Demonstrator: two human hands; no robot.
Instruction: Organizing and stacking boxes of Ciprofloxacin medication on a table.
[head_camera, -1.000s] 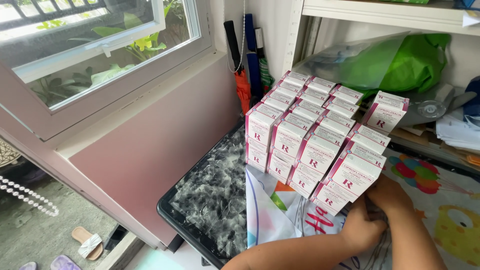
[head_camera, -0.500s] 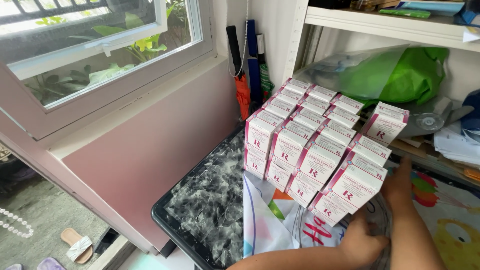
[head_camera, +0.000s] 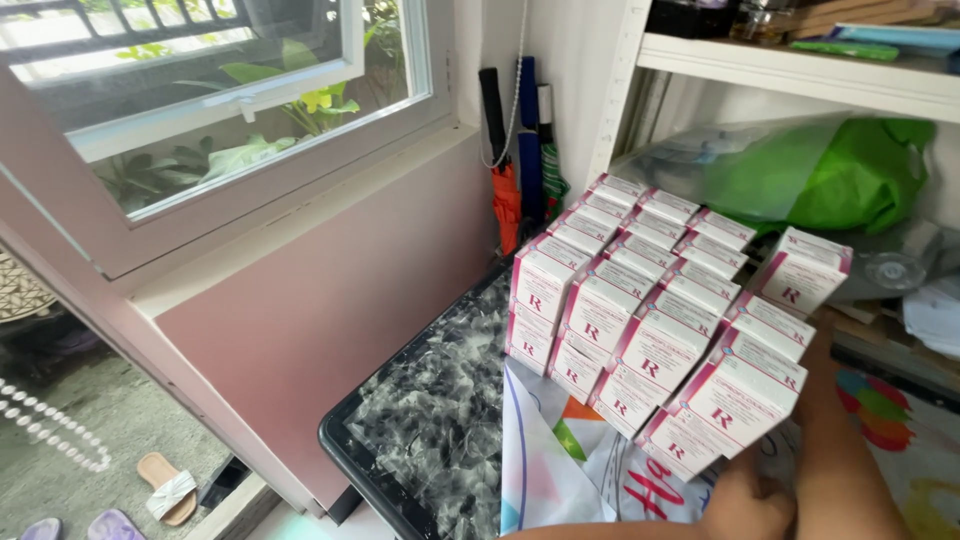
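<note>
The stack of small boxes (head_camera: 650, 310) stood in the middle of the view, on a table with a black marbled top (head_camera: 440, 420). The boxes were white with pink edges and a red mark on the front, all of one kind, packed in close rows and two layers high. One more box of the same kind (head_camera: 803, 270) sat a little apart, at about 2 o'clock from the stack, tilted to the side.

At about 5 o'clock from the stack, at the bottom edge of the view, the left hand (head_camera: 745, 505) lay just below the nearest lower box. Its fingers were curled, but I could not tell if they held something, because the edge of the view cut them off. The right hand (head_camera: 820, 355) reached up along the right side of the stack and was mostly hidden behind the boxes, so its grip could not be seen either.

Under the stack's near side lay a colourful printed cloth (head_camera: 560, 470). At 11 o'clock some folded umbrellas (head_camera: 520, 180) leaned in the corner. At 1 o'clock a green bag (head_camera: 840, 170) lay under a white shelf (head_camera: 800, 75). A window (head_camera: 230, 110) filled the 10 o'clock side.
</note>
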